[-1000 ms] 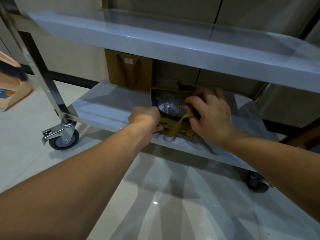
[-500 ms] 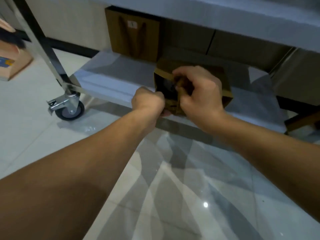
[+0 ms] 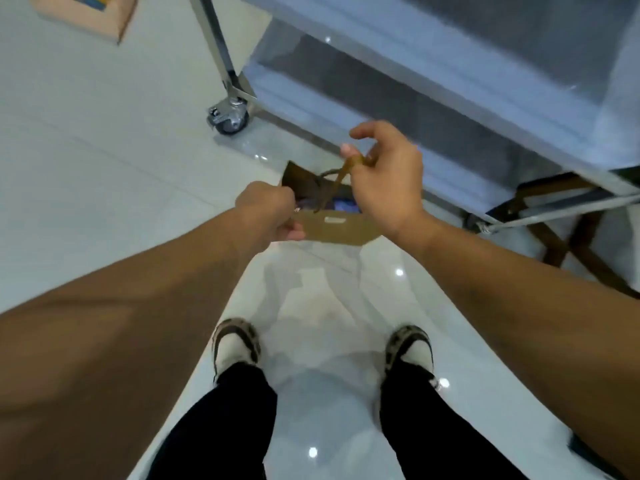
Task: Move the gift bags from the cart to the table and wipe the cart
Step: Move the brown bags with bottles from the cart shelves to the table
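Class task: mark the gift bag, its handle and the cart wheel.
gift bag (image 3: 334,233): head view, near front panel.
handle (image 3: 341,178): head view, ribbon below right hand.
cart wheel (image 3: 231,123): head view, tyre.

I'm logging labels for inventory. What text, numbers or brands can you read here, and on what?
None can be read.
Brown gift bag: a small white tag on its near side, too blurred to read.
Box on the floor, top left: a blue and yellow print, cut off and blurred.
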Motion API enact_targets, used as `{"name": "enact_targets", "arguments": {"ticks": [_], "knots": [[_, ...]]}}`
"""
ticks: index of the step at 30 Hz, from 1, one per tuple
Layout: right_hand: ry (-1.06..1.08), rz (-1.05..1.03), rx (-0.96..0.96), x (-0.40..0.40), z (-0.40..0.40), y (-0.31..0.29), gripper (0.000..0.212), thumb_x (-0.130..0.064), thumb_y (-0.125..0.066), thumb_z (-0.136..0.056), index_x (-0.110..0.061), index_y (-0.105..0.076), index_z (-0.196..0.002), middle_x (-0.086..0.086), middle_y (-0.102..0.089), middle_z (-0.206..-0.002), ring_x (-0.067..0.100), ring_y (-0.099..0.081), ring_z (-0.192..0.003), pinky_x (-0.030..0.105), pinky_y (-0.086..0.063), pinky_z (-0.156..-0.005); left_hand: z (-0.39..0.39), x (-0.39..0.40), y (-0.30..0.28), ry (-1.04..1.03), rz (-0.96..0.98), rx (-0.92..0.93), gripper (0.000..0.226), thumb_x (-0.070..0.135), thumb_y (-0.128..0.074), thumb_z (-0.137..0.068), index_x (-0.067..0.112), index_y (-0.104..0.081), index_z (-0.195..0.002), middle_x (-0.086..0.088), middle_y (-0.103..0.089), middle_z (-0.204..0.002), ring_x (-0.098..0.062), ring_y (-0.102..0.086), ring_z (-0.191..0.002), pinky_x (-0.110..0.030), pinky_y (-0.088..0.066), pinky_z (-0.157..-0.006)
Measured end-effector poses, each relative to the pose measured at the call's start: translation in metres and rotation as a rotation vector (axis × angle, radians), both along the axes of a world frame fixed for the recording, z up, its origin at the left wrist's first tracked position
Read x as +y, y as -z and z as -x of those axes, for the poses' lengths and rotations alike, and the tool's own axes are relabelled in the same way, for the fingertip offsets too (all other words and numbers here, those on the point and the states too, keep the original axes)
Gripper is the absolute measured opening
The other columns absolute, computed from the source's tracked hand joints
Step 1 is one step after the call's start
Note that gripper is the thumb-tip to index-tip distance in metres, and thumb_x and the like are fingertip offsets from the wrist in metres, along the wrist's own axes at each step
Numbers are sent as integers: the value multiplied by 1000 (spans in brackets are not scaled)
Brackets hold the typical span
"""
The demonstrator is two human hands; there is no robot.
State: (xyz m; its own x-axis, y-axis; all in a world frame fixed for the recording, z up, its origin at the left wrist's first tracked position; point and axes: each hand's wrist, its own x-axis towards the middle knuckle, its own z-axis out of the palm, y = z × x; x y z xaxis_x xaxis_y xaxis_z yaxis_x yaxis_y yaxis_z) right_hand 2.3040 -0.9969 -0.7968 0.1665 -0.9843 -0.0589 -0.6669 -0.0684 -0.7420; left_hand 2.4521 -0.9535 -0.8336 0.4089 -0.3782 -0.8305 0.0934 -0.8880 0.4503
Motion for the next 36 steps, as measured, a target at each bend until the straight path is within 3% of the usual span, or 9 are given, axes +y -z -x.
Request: {"name": "enact_targets", "arguments": {"ticks": [4, 10, 17, 19, 21, 23, 28, 33, 36], "knots": [[-167, -170, 60, 51, -58, -110, 18, -31, -66, -97, -25, -67, -114, -5, -60, -61, 11, -60, -59, 30, -53, -69, -52, 70, -114, 146, -238, -40, 14, 10, -59, -95, -2, -65, -91, -19, -71, -63, -29, -73, -58, -38, -64, -66], [-481, -299, 167, 148, -146, -276, 17, -34, -67, -96, -30, -67, -112, -11, -54, -59, 6, -57, -60, 23, -45, -63, -124, 188, -279, 230, -320, -49, 16, 19, -62, -92, 4, -65, -90, -14, -72, -90, -32, -74, -74, -43, -64, -70], [-1010, -119, 354, 204, -245, -419, 26, -37, -62, -98, -26, -64, -121, -6, -65, -78, 21, -64, -85, 31, -48, -74, -194, 296, -416, -47, -246, -146, 21, 22, -60, -87, 6, -62, -100, -12, -66, -91, -29, -70, -81, -40, -64, -66], [-1163, 32, 467, 214, -275, -457, 30, -43, -54, -101, -16, -65, -102, 5, -67, -90, 31, -64, -91, 35, -48, -75, -206, 320, -457, -144, -206, -225, 22, 17, -56, -85, 8, -60, -104, -10, -62, -94, -30, -68, -85, -40, -64, -66], [-1263, 171, 566, 224, -298, -496, 44, -49, -47, -102, -16, -51, -74, 5, -56, -80, 30, -56, -81, 33, -41, -69, -210, 345, -493, -241, -169, -313, 25, 15, -53, -84, 5, -61, -106, -13, -65, -96, -30, -71, -83, -41, -64, -68], [-1355, 277, 596, 234, -315, -529, 48, -53, -45, -102, -19, -44, -68, 1, -49, -75, 24, -50, -74, 32, -37, -65, -205, 370, -521, -375, -149, -385, 25, 14, -53, -83, 4, -61, -105, -15, -67, -96, -30, -73, -78, -42, -64, -69], [-1579, 328, 352, 295, -318, -591, 51, -58, -65, -89, -14, -55, -65, 5, -56, -71, 21, -54, -70, 31, -40, -59, -146, 427, -573, -752, -138, -430, 16, 12, -52, -90, 3, -59, -101, -14, -68, -93, -31, -74, -77, -41, -64, -71], [-1771, -191, -43, 373, -267, -617, 35, -29, -80, -86, -2, -61, -75, 15, -62, -76, 22, -63, -75, 35, -50, -67, -48, 482, -617, -979, -239, -530, 14, 15, -48, -96, 7, -57, -88, -13, -67, -81, -25, -67, -63, -31, -60, -59], [-1878, -309, -143, 430, -219, -623, 55, -51, -78, -82, 3, -65, -84, 22, -62, -81, 29, -64, -77, 41, -56, -73, 18, 520, -639, -1148, -313, -533, 25, 18, -44, -99, 5, -61, -86, -14, -70, -75, -26, -71, -61, -36, -64, -63]]}}
